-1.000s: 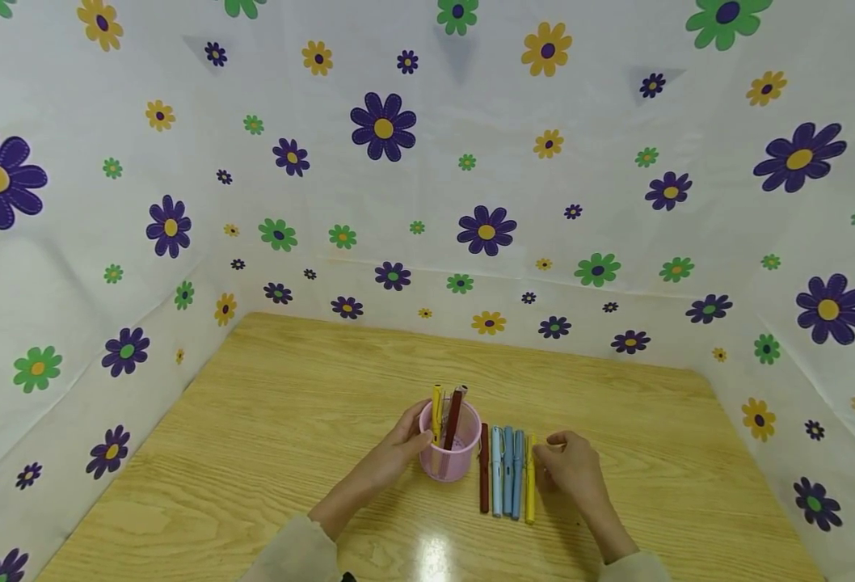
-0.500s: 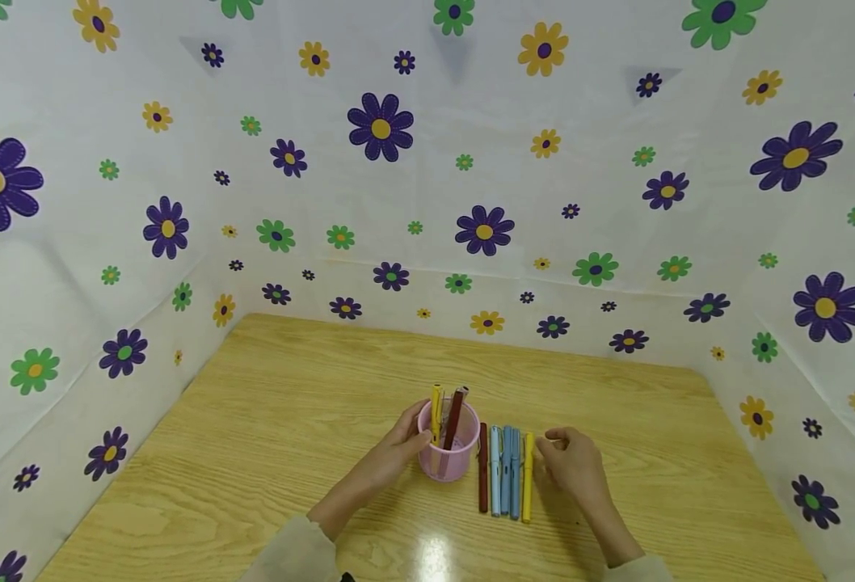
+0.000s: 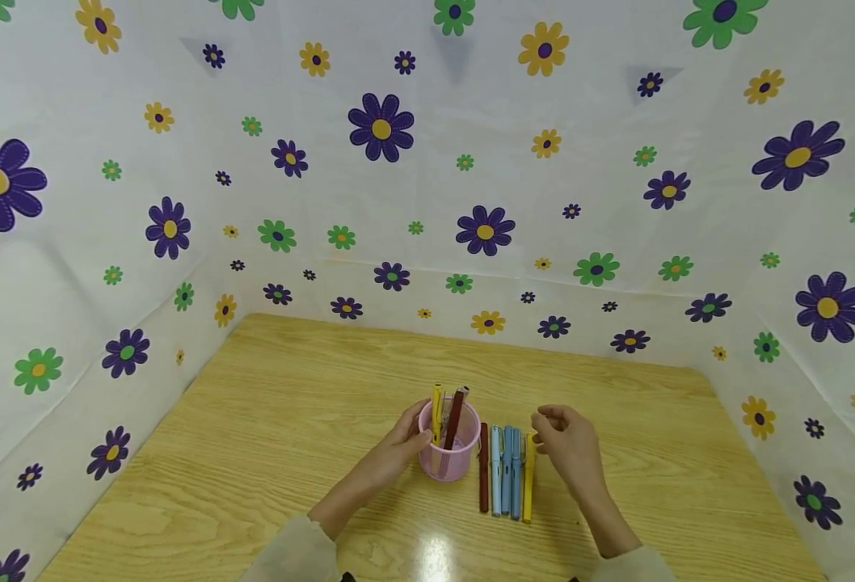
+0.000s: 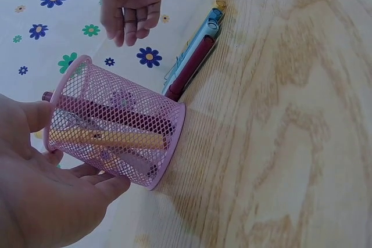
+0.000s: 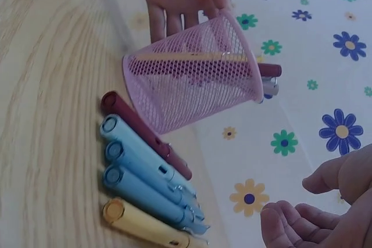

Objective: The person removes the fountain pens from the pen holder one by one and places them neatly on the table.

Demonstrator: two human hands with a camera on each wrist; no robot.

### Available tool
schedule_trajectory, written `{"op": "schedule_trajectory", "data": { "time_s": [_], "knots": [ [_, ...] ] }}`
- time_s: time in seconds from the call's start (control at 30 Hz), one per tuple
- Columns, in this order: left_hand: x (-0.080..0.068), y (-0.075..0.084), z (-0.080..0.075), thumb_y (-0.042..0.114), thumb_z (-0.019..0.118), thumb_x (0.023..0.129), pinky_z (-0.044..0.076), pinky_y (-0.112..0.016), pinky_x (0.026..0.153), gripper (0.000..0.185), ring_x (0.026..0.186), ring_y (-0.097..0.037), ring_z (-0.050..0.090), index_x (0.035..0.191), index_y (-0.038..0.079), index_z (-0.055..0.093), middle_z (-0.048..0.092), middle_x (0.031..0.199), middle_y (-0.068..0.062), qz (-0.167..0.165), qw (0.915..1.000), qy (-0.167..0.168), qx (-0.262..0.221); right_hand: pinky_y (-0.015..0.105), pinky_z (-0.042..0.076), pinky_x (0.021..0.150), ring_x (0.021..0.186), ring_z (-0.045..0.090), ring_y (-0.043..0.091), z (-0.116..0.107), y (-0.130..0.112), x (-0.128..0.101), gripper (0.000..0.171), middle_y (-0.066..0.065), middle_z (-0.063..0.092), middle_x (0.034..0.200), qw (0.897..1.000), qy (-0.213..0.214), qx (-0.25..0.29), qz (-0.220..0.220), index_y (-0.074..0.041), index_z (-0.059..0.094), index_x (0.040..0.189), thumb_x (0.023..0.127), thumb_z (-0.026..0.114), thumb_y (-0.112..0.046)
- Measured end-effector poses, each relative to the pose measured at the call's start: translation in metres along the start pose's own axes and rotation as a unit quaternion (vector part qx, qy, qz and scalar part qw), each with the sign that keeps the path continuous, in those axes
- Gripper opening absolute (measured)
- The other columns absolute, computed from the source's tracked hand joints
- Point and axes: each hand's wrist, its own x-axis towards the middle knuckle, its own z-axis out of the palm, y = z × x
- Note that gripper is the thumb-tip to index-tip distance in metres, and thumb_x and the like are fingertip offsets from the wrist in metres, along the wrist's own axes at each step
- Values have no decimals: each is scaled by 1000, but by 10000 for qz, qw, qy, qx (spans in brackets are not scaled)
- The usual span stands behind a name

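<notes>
My left hand (image 3: 397, 449) holds a pink mesh pen holder (image 4: 116, 123) that stands upright on the table, thumb at the rim and fingers round the side. Inside it lean a yellow pen (image 3: 436, 414), a dark red pen (image 3: 453, 419) and a silver-grey pen (image 5: 269, 87). To the right of the holder lies a row of capped pens: a dark red one (image 3: 483, 469), a light blue one (image 3: 496, 473), two blue ones (image 5: 145, 193) and a yellow one (image 5: 148, 225). Near the far end of that yellow pen, my right hand (image 3: 571, 449) hovers with loosely bent fingers, holding nothing.
The wood-grain table (image 3: 311, 372) carries the holder and the row of pens. White cloth (image 3: 427, 186) printed with purple, yellow and green flowers walls in the back and both sides.
My right hand has come off the yellow pen at the row's end and moved up and away from me. That pen now lies slightly closer to the blue ones. The left hand stays put.
</notes>
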Motion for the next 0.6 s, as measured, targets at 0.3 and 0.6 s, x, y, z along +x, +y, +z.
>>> {"op": "schedule_trajectory", "data": {
  "time_s": [0.3,0.6],
  "knots": [
    [0,0,1,27,39,114,10,-58,125,64,156,-41,6,166,10,6,8,171,-21,14,10000,-62,-52,32,63,71,85,71,27,15,-20,-2,30,18,72,100,9987,53,460,-200,10,65,124,101,65,-10],
    [0,0,0,26,39,113,12,-57,125,63,156,-40,8,166,10,8,10,170,-21,-8,10000,1,-27,28,61,77,88,71,26,36,-33,0,27,17,72,102,9971,-42,666,-353,7,69,120,100,68,-11]
  ]
}}
